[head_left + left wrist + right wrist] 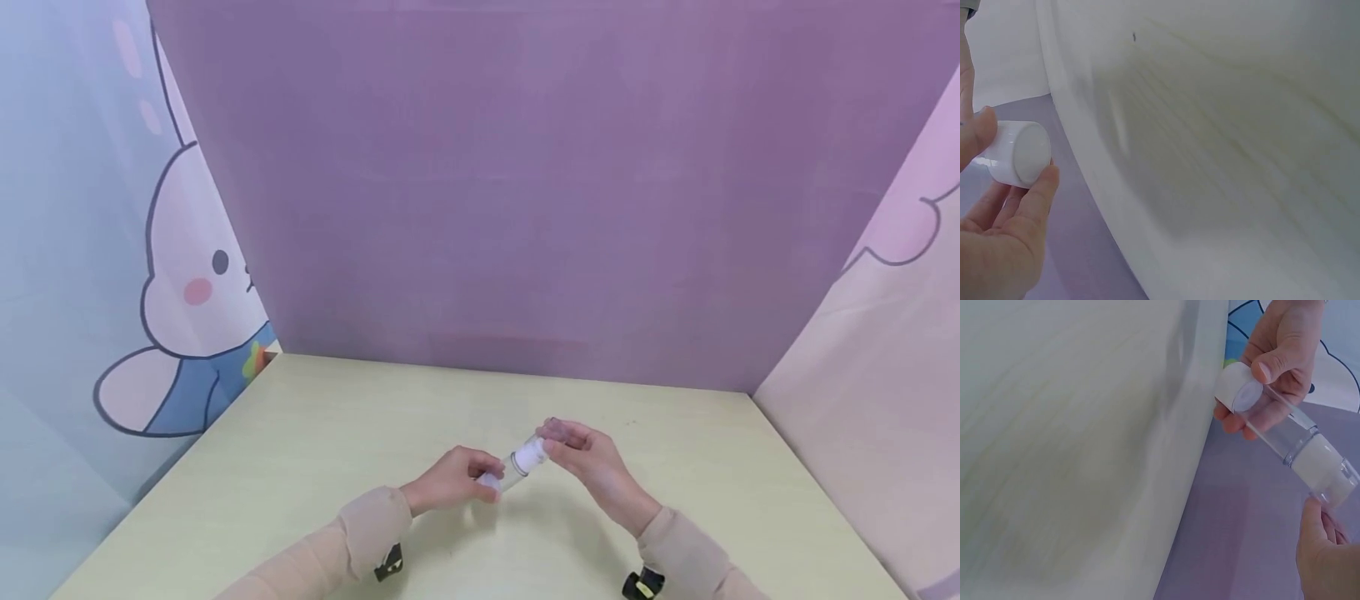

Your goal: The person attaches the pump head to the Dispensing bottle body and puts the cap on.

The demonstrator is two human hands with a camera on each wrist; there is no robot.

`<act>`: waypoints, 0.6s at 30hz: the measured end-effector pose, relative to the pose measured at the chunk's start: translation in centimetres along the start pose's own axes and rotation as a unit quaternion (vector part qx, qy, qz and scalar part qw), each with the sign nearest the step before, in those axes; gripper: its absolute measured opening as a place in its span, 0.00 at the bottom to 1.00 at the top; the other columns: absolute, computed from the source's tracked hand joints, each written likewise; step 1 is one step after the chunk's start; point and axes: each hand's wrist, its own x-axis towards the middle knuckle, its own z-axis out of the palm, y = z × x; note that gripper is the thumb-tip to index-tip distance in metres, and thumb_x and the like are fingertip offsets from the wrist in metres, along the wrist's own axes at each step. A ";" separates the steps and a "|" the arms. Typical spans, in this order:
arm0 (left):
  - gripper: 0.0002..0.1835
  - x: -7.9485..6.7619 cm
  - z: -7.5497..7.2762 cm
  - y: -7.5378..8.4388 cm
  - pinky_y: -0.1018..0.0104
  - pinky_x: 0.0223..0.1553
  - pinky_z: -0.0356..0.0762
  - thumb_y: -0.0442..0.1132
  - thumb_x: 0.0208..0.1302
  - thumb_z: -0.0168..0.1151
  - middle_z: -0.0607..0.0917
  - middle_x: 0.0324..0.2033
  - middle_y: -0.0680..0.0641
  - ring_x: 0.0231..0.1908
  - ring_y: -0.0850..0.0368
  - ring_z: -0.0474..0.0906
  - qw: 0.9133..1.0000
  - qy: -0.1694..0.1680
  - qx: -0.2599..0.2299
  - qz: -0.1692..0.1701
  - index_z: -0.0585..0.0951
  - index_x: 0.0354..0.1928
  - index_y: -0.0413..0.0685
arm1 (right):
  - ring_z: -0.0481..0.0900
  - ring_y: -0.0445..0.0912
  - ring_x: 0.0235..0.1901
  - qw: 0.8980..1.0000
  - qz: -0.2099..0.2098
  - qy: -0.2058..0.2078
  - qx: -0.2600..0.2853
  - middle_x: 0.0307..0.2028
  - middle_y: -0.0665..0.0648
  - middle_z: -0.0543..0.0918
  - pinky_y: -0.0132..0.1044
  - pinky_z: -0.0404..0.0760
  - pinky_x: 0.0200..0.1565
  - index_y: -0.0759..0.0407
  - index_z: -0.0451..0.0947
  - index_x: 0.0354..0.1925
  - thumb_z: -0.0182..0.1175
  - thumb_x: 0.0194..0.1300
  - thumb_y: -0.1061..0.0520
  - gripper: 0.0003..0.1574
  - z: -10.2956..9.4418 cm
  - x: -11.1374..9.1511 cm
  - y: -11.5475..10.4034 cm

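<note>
A slim clear bottle [529, 455] with a white collar [1316, 461] is held slanted above the table between both hands. My left hand [450, 479] grips its white base [1021, 153], thumb on one side and fingers on the other. The right hand [600, 471] pinches the opposite end, where a clear cap [1341, 484] sits over the white part. In the right wrist view the see-through barrel shows between the two hands, with the white base at the upper end.
A pale yellow table [360, 417] lies under the hands. Behind it rises a purple backdrop [525, 208], with a cartoon-printed curtain [195, 275] on the left and a pale curtain [885, 400] on the right.
</note>
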 end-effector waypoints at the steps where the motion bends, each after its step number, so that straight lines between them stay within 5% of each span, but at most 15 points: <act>1: 0.20 0.0 0.0 0.0 0.54 0.50 0.73 0.34 0.50 0.68 0.82 0.45 0.44 0.49 0.48 0.77 1.000 0.000 -0.001 -0.001 0.79 0.47 0.37 | 0.75 0.42 0.52 1.000 -0.002 -0.002 -0.002 0.54 0.60 0.77 0.34 0.73 0.54 0.69 0.64 0.60 0.63 0.57 0.56 0.36 0.1 0.0 0.0; 11: 0.21 0.3 0.2 0.4 0.55 0.50 0.74 0.36 0.49 0.68 0.81 0.47 0.42 0.48 0.49 0.77 1.000 0.009 -0.011 0.000 0.79 0.48 0.39 | 0.78 0.42 0.47 0.998 -0.021 0.003 -0.053 0.52 0.63 0.78 0.39 0.74 0.53 0.69 0.68 0.58 0.63 0.57 0.57 0.33 1.3 0.2 0.3; 18: 0.21 1.2 1.8 -0.3 0.59 0.47 0.76 0.36 0.51 0.67 0.81 0.48 0.44 0.47 0.50 0.78 0.997 0.038 -0.065 0.009 0.79 0.49 0.42 | 0.80 0.45 0.45 0.995 -0.033 0.036 -0.092 0.48 0.60 0.81 0.44 0.74 0.52 0.64 0.71 0.56 0.64 0.56 0.56 0.30 1.2 0.5 0.0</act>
